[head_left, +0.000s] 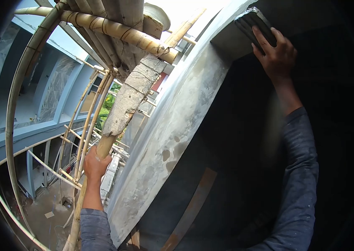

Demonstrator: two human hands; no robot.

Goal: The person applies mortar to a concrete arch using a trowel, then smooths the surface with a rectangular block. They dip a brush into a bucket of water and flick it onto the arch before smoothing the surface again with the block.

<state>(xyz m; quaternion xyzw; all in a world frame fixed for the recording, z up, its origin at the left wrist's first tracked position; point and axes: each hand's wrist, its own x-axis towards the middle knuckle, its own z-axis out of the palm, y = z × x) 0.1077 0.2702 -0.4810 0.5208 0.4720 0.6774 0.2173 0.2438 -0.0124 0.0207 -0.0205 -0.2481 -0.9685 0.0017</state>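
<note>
My right hand (275,54) is raised at the upper right, its fingers closed over a dark, ridged plastering float (250,21). The float's pale, wet-looking edge meets the grey plastered surface at the top of an opening; its exact working face is hidden. At lower left, my left hand (96,162) wraps around an upright bamboo pole (107,144). Just above that hand, a rough, mortar-crusted board (132,92) is tied along the pole with wire. Between my arms runs a grey plastered concrete edge (173,129) with several damp patches.
Bamboo scaffolding surrounds my left side, with a thick crosspiece (118,31) overhead and planks above it. A round container (157,19) sits up there. Far below lies a dirt-strewn floor (47,209). Inside the dark opening, a brown wooden strip (191,209) slants upward.
</note>
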